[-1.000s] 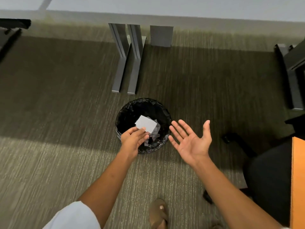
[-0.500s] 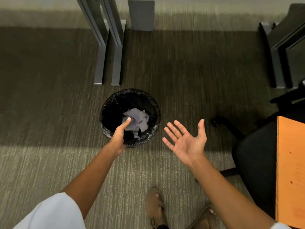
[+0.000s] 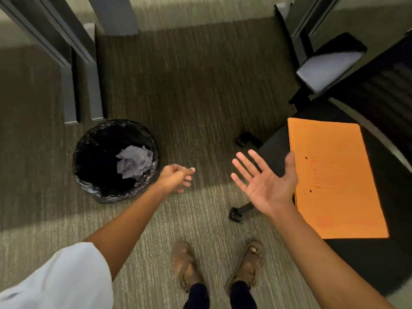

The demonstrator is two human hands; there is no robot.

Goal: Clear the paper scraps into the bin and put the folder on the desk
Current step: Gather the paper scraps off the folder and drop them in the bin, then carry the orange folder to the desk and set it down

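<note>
from up here i see my short, loose pale-blue fabric sleeve (image 3: 58, 277) on the left arm, bare forearms, dark navy trouser legs (image 3: 219, 296), and worn brown open-toed strap sandals (image 3: 186, 264).

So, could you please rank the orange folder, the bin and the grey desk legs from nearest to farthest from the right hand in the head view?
1. The orange folder lies on the chair seat, right beside the open right hand, at its thumb side.
2. The bin stands on the carpet to the left, beyond the left hand.
3. The grey desk legs stand farthest, up and left, behind the bin.
</note>
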